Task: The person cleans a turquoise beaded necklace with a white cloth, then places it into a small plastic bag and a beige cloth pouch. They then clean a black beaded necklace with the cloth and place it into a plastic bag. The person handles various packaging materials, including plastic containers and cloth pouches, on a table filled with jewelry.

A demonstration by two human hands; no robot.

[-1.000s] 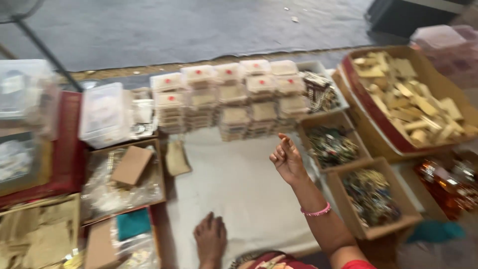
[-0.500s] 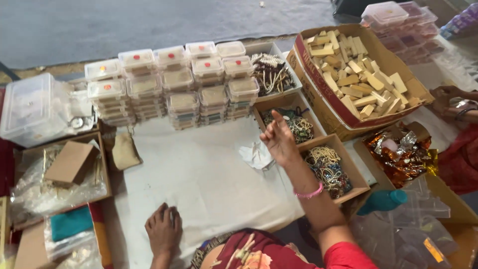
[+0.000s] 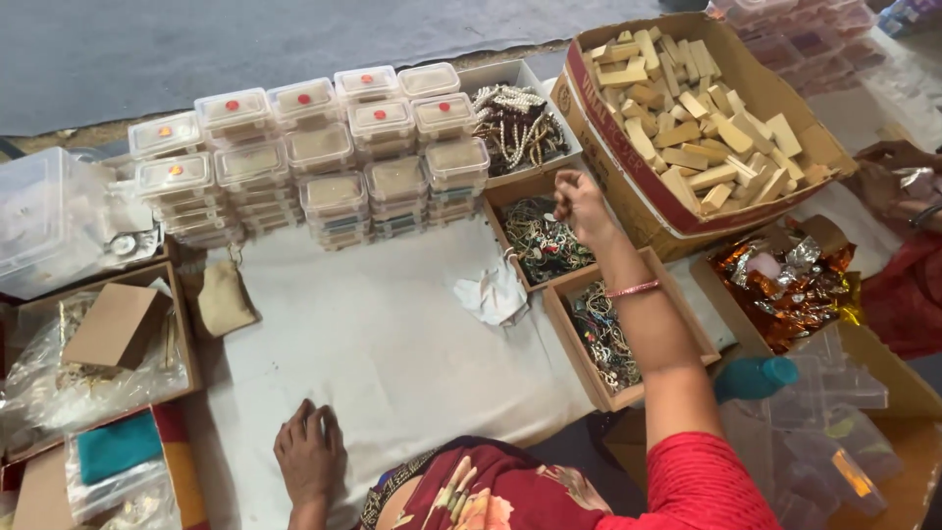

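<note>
Jewellery box long axis runs away; right hand fingers pinched above (contents unclear); left hand flat.

The white cloth lies open mid-floor, hemmed by stacked plastic boxes behind and jewellery cartons on the right.

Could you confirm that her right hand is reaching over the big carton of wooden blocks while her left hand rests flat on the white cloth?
Not quite. In the head view, the right hand is over the small box of jewellery, beside the carton of wooden blocks, not over it. The left hand does rest flat on the white cloth.
</note>
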